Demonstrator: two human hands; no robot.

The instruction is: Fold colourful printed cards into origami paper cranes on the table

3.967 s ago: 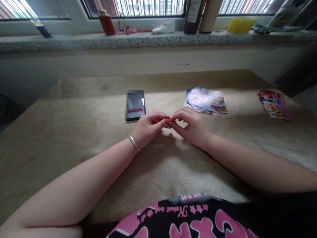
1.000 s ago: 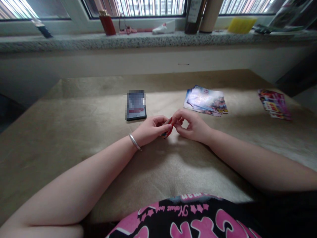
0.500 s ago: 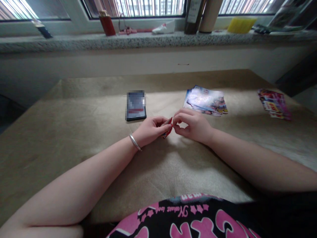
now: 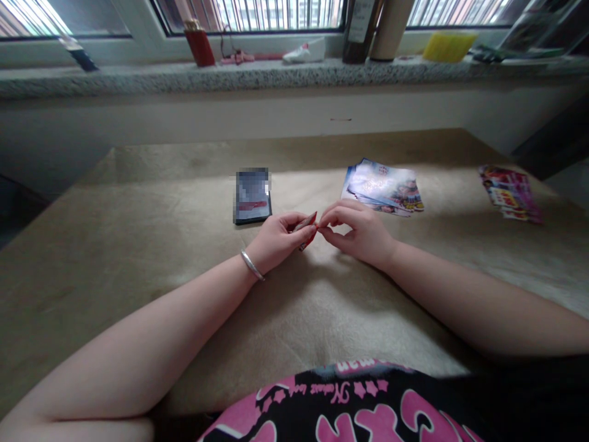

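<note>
Above the middle of the table, my left hand (image 4: 283, 238) is closed on a small red packet (image 4: 307, 240), thumb on top. Most of the packet is hidden behind the fingers. My right hand (image 4: 361, 232) pinches its right edge between thumb and forefinger, the other fingers curled. Just beyond my left hand lies a dark rectangular thing (image 4: 253, 213), its face blurred by pixels. Several fanned picture cards (image 4: 384, 186) lie beyond my right hand.
Several overlapping pink and red packets (image 4: 508, 193) lie at the table's right side. Along the granite windowsill (image 4: 257, 77) behind the table stand a red lighter (image 4: 199, 46), a dark bottle (image 4: 361, 31) and a yellow block (image 4: 448, 46).
Both hands and the red packet have shifted slightly left and up. The grip looks much the same, and the things on the table have not moved.
</note>
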